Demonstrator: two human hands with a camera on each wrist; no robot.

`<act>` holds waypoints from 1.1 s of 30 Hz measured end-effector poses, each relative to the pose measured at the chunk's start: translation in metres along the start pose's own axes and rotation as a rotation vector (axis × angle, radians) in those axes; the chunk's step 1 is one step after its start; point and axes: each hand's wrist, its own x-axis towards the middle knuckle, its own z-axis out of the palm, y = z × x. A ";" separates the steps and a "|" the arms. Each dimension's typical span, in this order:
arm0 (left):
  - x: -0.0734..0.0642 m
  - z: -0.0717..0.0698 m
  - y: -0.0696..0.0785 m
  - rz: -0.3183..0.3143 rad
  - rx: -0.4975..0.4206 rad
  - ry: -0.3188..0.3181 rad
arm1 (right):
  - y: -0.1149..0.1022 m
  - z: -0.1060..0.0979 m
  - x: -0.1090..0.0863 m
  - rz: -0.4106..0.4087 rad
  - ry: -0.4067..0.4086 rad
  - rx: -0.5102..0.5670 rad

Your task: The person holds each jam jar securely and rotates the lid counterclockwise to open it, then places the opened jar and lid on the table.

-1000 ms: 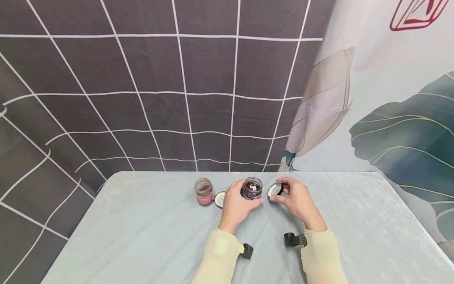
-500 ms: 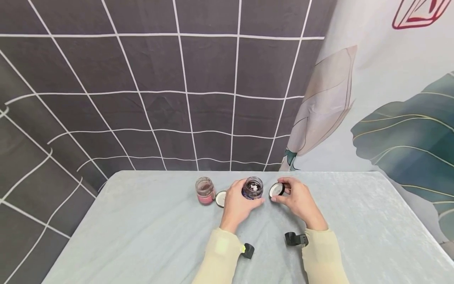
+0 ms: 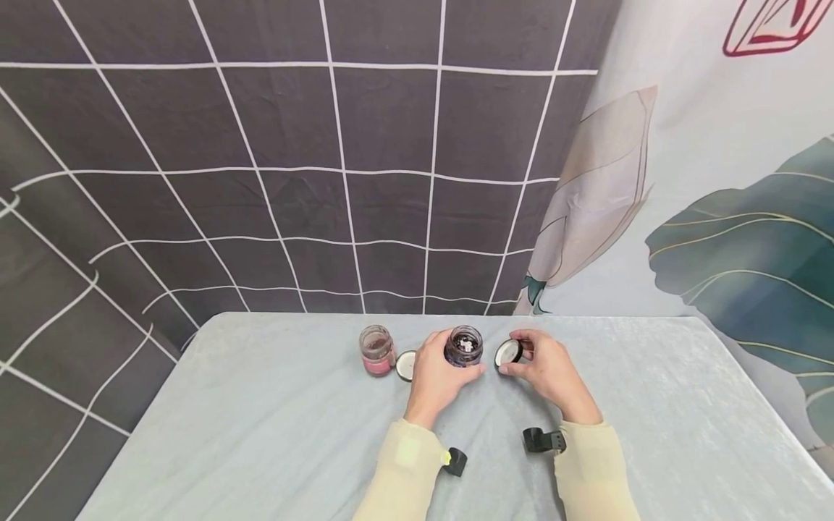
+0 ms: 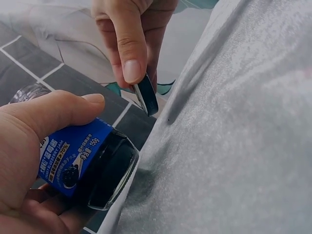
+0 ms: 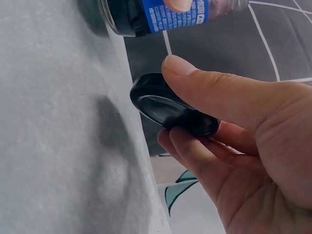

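My left hand [image 3: 438, 375] grips a glass jar of blueberry jam [image 3: 464, 347] round its blue label. The jar is uncapped, with dark contents and a pale patch showing through its mouth; the printed label [image 4: 73, 156] faces the left wrist camera. To the right of it, my right hand [image 3: 546, 365] pinches a black lid [image 5: 170, 105] between thumb and fingers. In the head view the lid is tilted, its white inner side [image 3: 507, 352] facing the jar. A gap separates lid and jar.
Left of my left hand stands a second open jar [image 3: 376, 351] with pink-red contents. Beside it lies another lid [image 3: 405, 365], white inside up, partly hidden by the left hand. A pale cloth covers the table [image 3: 260, 434]; a dark gridded curtain [image 3: 384, 137] hangs behind.
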 end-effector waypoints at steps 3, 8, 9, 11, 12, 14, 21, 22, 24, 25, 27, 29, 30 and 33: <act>0.000 0.000 0.000 -0.003 -0.004 0.000 | 0.000 0.001 0.000 -0.008 -0.003 -0.011; 0.001 0.001 0.000 -0.001 -0.006 0.002 | -0.001 0.002 -0.001 -0.016 0.002 -0.032; 0.001 0.001 -0.001 0.000 -0.007 0.002 | -0.001 0.002 -0.001 -0.016 0.002 -0.035; 0.001 0.001 -0.001 0.001 -0.008 0.001 | -0.001 0.002 -0.001 -0.013 -0.001 -0.039; 0.001 0.002 -0.001 0.001 -0.011 -0.001 | 0.000 0.002 -0.001 -0.013 -0.004 -0.042; 0.001 0.002 -0.001 -0.001 -0.015 -0.004 | 0.000 0.003 0.000 -0.014 -0.009 -0.042; -0.001 0.004 -0.001 -0.027 -0.022 -0.004 | 0.002 0.008 0.001 -0.044 -0.019 -0.035; -0.001 0.004 -0.001 -0.028 -0.022 -0.004 | 0.002 0.008 0.001 -0.044 -0.020 -0.035; -0.001 0.005 -0.001 -0.028 -0.024 -0.002 | 0.003 0.009 0.001 -0.043 -0.023 -0.034; -0.001 0.005 -0.001 -0.027 -0.022 -0.002 | 0.003 0.009 0.002 -0.040 -0.025 -0.032; -0.001 0.006 -0.001 -0.026 -0.022 0.000 | 0.003 0.009 0.001 -0.037 -0.027 -0.031; -0.001 0.006 -0.001 -0.025 -0.023 0.001 | 0.004 0.009 0.001 -0.035 -0.031 -0.031; -0.001 0.006 -0.002 -0.024 -0.022 0.002 | 0.004 0.009 0.001 -0.035 -0.030 -0.031; -0.001 0.006 -0.001 -0.025 -0.027 0.007 | 0.003 0.009 0.001 -0.039 -0.030 -0.032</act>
